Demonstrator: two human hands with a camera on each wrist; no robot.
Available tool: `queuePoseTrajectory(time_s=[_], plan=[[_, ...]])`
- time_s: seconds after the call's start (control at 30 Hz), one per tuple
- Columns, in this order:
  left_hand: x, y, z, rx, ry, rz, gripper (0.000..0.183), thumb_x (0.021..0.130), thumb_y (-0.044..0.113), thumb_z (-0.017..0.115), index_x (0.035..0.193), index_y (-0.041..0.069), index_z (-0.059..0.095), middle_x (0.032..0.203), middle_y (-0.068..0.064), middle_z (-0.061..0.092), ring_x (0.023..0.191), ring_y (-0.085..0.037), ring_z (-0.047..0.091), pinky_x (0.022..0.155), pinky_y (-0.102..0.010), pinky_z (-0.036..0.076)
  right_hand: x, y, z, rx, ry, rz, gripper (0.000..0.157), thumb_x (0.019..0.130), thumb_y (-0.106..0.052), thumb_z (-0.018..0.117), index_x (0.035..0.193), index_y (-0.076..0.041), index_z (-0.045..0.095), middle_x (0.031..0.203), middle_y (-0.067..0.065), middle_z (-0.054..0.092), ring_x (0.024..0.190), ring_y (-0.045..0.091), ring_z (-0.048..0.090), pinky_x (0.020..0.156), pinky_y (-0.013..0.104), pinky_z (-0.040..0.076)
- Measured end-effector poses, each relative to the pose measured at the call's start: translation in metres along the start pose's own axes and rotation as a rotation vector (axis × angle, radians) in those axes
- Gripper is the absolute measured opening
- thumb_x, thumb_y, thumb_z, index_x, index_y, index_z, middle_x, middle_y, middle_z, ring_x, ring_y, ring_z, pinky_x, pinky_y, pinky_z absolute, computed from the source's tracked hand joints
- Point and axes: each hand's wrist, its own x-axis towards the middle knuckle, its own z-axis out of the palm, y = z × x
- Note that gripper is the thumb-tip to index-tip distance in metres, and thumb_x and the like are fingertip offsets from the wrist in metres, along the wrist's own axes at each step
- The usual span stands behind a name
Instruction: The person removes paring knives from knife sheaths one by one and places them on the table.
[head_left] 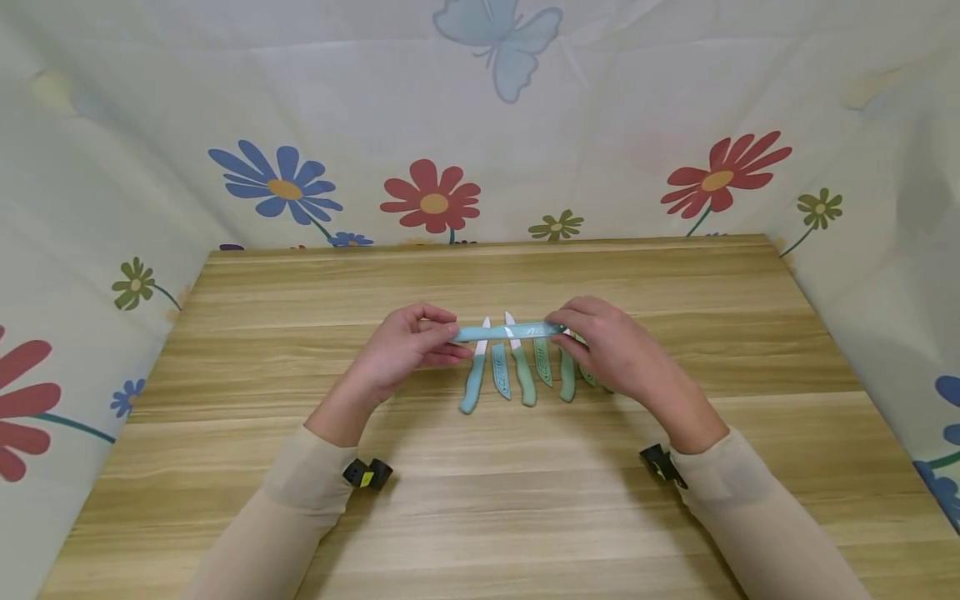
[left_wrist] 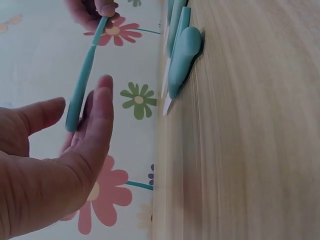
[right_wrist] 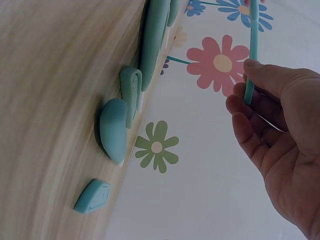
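Note:
A light blue knife point(head_left: 476, 334) is held level above the table, a blue sheath point(head_left: 534, 331) over its blade. My right hand point(head_left: 611, 346) pinches the sheathed end between thumb and fingers. At the handle end is my left hand point(head_left: 401, 346); in the left wrist view its fingers are extended beside the handle point(left_wrist: 80, 95), with the thumb near it. Beneath lie a blue knife point(head_left: 472, 383) with a white blade, a blue sheath point(head_left: 500, 372), two green knives point(head_left: 526, 379) and a green sheath point(head_left: 543, 363). My right hand partly hides more green pieces.
The knives and sheaths lie in a row on a wood-grain table point(head_left: 480, 500). Behind it hangs a pale cloth point(head_left: 600, 167) printed with flowers and a butterfly. Each wrist wears a small black camera point(head_left: 367, 475).

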Motion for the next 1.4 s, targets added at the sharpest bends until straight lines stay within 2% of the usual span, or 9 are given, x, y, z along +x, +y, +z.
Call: queuePoseTrajectory(time_s=[0.13, 0.33, 0.4, 0.57, 0.7, 0.8, 1.03, 1.17, 1.4], plan=[[-0.003, 0.003, 0.004, 0.147, 0.060, 0.060, 0.046, 0.106, 0.019, 0.069, 0.142, -0.004, 0.055, 0.130, -0.023, 0.067, 0.115, -0.036, 0.071, 0.100, -0.048, 0.057, 0.000, 0.000, 0.000, -0.003, 0.006, -0.008, 0.025, 0.098, -0.012, 0.079, 0.121, -0.003, 0.076, 0.114, 0.009, 0.073, 0.108, 0.027, 0.068, 0.093, 0.043, 0.059], [-0.008, 0.007, 0.014, 0.495, 0.177, 0.210, 0.056, 0.099, 0.031, 0.079, 0.146, 0.009, 0.059, 0.142, -0.010, 0.061, 0.130, -0.033, 0.057, 0.108, -0.050, 0.049, 0.000, 0.001, 0.000, -0.006, 0.010, -0.011, 0.024, 0.099, -0.012, 0.078, 0.121, -0.003, 0.076, 0.114, 0.010, 0.073, 0.108, 0.027, 0.068, 0.094, 0.044, 0.058], [-0.010, 0.009, 0.018, 0.598, 0.197, 0.259, 0.059, 0.098, 0.031, 0.080, 0.148, 0.010, 0.058, 0.147, -0.009, 0.058, 0.137, -0.032, 0.052, 0.113, -0.052, 0.044, 0.000, 0.001, 0.000, -0.006, 0.013, -0.013, 0.024, 0.099, -0.012, 0.078, 0.121, -0.003, 0.076, 0.114, 0.010, 0.073, 0.108, 0.027, 0.068, 0.094, 0.044, 0.058], [-0.010, 0.011, 0.030, 0.888, 0.251, 0.406, 0.063, 0.092, 0.030, 0.086, 0.146, 0.010, 0.061, 0.148, -0.010, 0.057, 0.141, -0.033, 0.048, 0.117, -0.055, 0.038, 0.000, 0.001, 0.000, -0.004, 0.016, -0.011, 0.024, 0.098, -0.012, 0.078, 0.121, -0.004, 0.076, 0.114, 0.009, 0.073, 0.108, 0.027, 0.068, 0.093, 0.043, 0.058], [-0.009, 0.014, 0.038, 1.121, 0.273, 0.501, 0.062, 0.091, 0.031, 0.087, 0.143, 0.010, 0.063, 0.147, -0.013, 0.057, 0.138, -0.038, 0.048, 0.114, -0.058, 0.039, 0.000, 0.001, 0.000, -0.005, 0.017, -0.008, 0.024, 0.098, -0.012, 0.078, 0.121, -0.004, 0.076, 0.114, 0.009, 0.073, 0.108, 0.027, 0.068, 0.093, 0.043, 0.059], [-0.008, 0.016, 0.044, 1.235, 0.265, 0.534, 0.059, 0.092, 0.032, 0.086, 0.142, 0.011, 0.064, 0.147, -0.014, 0.056, 0.136, -0.039, 0.049, 0.111, -0.058, 0.043, 0.000, 0.001, 0.001, -0.009, 0.021, -0.010, 0.024, 0.098, -0.012, 0.079, 0.121, -0.004, 0.076, 0.114, 0.009, 0.073, 0.108, 0.027, 0.068, 0.093, 0.044, 0.059], [-0.003, 0.016, 0.055, 1.371, 0.238, 0.527, 0.052, 0.092, 0.033, 0.086, 0.136, 0.011, 0.067, 0.137, -0.012, 0.062, 0.128, -0.036, 0.055, 0.106, -0.052, 0.049, 0.000, 0.001, 0.002, -0.012, 0.031, -0.026, 0.025, 0.097, -0.012, 0.080, 0.120, -0.004, 0.076, 0.114, 0.009, 0.073, 0.107, 0.027, 0.068, 0.091, 0.042, 0.060], [-0.002, 0.014, 0.059, 1.390, 0.240, 0.519, 0.050, 0.092, 0.031, 0.087, 0.134, 0.011, 0.070, 0.129, -0.010, 0.065, 0.119, -0.032, 0.059, 0.100, -0.047, 0.053, 0.000, 0.002, 0.003, -0.010, 0.040, -0.034, 0.024, 0.097, -0.011, 0.080, 0.120, -0.003, 0.076, 0.114, 0.009, 0.072, 0.105, 0.026, 0.068, 0.090, 0.041, 0.060], [0.001, 0.009, 0.061, 1.387, 0.257, 0.574, 0.041, 0.091, 0.027, 0.087, 0.126, 0.009, 0.074, 0.114, -0.008, 0.068, 0.101, -0.026, 0.060, 0.086, -0.038, 0.054, -0.001, 0.002, 0.002, -0.013, 0.037, -0.023, 0.024, 0.098, -0.012, 0.079, 0.121, -0.004, 0.076, 0.114, 0.009, 0.072, 0.107, 0.027, 0.068, 0.092, 0.043, 0.059]])
